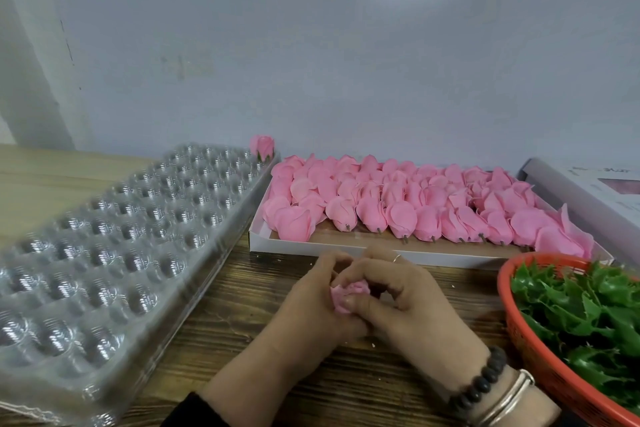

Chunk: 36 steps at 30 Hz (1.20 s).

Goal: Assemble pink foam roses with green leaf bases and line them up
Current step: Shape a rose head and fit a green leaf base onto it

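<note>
A pale grey wall backs a dark wood-grain bench [242, 315] where a person works. Near the front edge, the left hand [311, 302] and right hand [394, 291] meet, fingers of both curled around a small pink foam rose [348, 295] held between them just above the bench. A ring shows on one right finger, and a dark beaded bracelet [481, 378] and a silver bangle [509, 399] circle the right wrist. Behind the hands, a shallow white cardboard box [346, 250] holds rows of loose pink foam roses [415, 201] lying on their sides, short stems pointing toward the viewer. To the right, an orange plastic basket [533, 340] is filled with green plastic leaf bases [581, 315]. To the left, a clear plastic tray [104, 246] of round cups stretches toward the wall, with a single finished pink rose on a green base [262, 147] standing upright at its far corner.
</note>
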Motion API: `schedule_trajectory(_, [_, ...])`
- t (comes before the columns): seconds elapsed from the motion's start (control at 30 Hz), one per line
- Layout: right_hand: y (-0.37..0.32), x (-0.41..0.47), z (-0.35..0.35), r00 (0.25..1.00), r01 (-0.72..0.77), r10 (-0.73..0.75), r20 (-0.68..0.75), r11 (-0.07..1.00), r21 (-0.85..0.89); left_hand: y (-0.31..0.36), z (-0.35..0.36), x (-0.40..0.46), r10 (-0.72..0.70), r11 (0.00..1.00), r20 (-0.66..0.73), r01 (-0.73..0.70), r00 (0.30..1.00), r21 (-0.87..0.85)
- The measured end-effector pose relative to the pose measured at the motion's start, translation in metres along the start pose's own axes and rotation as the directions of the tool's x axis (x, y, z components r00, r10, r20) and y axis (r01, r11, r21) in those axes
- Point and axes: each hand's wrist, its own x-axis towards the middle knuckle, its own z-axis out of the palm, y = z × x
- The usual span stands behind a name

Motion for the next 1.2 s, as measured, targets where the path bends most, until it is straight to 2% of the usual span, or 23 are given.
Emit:
schedule_trajectory(0.07, [-0.002,-0.001,0.002,1.000,0.026,-0.025,0.005,0.999,-0.030,0.001,0.000,0.001,0.044,0.999,0.021,-0.045,0.999,0.020])
schedule_trajectory(0.13, [-0.004,-0.002,0.005,0.992,0.103,-0.109,-0.068,0.991,-0.084,0.002,-0.001,0.000,0.039,0.999,0.031,-0.038,0.999,-0.034])
schedule_trajectory(0.23, [0.001,-0.002,0.008,0.934,0.106,-0.069,-0.350,0.991,0.086,0.008,-0.002,0.000,-0.114,0.928,-0.063,0.083,0.991,-0.363])
schedule_trajectory(0.3, [0.002,0.000,0.010,0.894,0.072,-0.018,-0.448,0.992,0.104,0.010,-0.001,0.002,-0.179,0.825,-0.169,0.055,0.969,-0.562])
schedule_trajectory(0.33, [0.003,0.001,0.012,0.898,0.036,0.002,-0.440,0.996,0.079,0.010,-0.001,0.005,-0.201,0.761,-0.212,0.016,0.956,-0.649])
schedule_trajectory(0.4, [0.004,0.001,0.021,0.941,-0.050,0.065,-0.332,0.997,0.052,0.012,-0.001,0.006,-0.244,0.618,-0.240,-0.040,0.940,-0.785])
schedule_trajectory(0.47, [0.004,-0.001,0.029,0.969,-0.122,0.132,-0.208,0.991,0.056,0.012,0.002,0.006,-0.305,0.507,-0.190,-0.010,0.933,-0.862])
schedule_trajectory(0.53, [0.005,-0.002,0.035,0.970,-0.153,0.160,-0.183,0.987,0.052,0.012,0.006,0.005,-0.344,0.480,-0.109,0.075,0.933,-0.874])
schedule_trajectory(0.63, [0.005,-0.001,0.034,0.958,-0.129,0.139,-0.252,0.990,0.055,0.015,0.010,0.003,-0.330,0.478,-0.041,0.129,0.943,-0.869])
schedule_trajectory(0.7, [0.003,0.000,0.030,0.962,-0.115,0.150,-0.227,0.980,0.160,0.016,0.009,0.002,-0.311,0.456,-0.001,0.149,0.950,-0.877])
schedule_trajectory(0.77, [0.001,0.001,0.025,0.973,-0.130,0.180,-0.144,0.944,0.304,0.017,0.007,0.002,-0.285,0.433,0.040,0.166,0.958,-0.886])
schedule_trajectory(0.87, [0.000,0.001,0.022,0.970,-0.201,0.237,-0.047,0.901,0.383,0.015,0.005,0.003,-0.277,0.521,0.022,0.169,0.961,-0.837])
schedule_trajectory(0.93, [0.001,0.001,0.023,0.971,-0.189,0.226,-0.081,0.928,0.320,0.015,0.004,0.002,-0.279,0.614,-0.058,0.132,0.959,-0.779])
schedule_trajectory(0.97, [0.002,0.001,0.023,0.968,-0.165,0.206,-0.144,0.952,0.257,0.014,0.003,0.001,-0.257,0.696,-0.106,0.108,0.960,-0.710])
schedule_trajectory(1.03, [0.006,0.000,0.021,0.946,-0.104,0.143,-0.290,0.984,0.143,0.013,-0.002,0.000,-0.160,0.886,-0.200,0.052,0.967,-0.460])
schedule_trajectory(1.1, [0.008,-0.001,0.016,0.941,-0.036,0.054,-0.334,0.998,0.060,0.013,-0.005,0.000,-0.053,0.989,-0.236,0.019,0.970,-0.147])
schedule_trajectory(1.13, [0.009,-0.001,0.013,0.956,-0.003,0.004,-0.293,1.000,0.003,0.012,-0.006,0.001,-0.027,0.999,-0.213,0.023,0.977,-0.021])
schedule_trajectory(1.2, [0.009,-0.002,0.009,0.987,0.091,-0.106,-0.118,0.988,-0.128,0.010,-0.005,0.000,-0.018,0.991,-0.136,0.036,0.990,0.131])
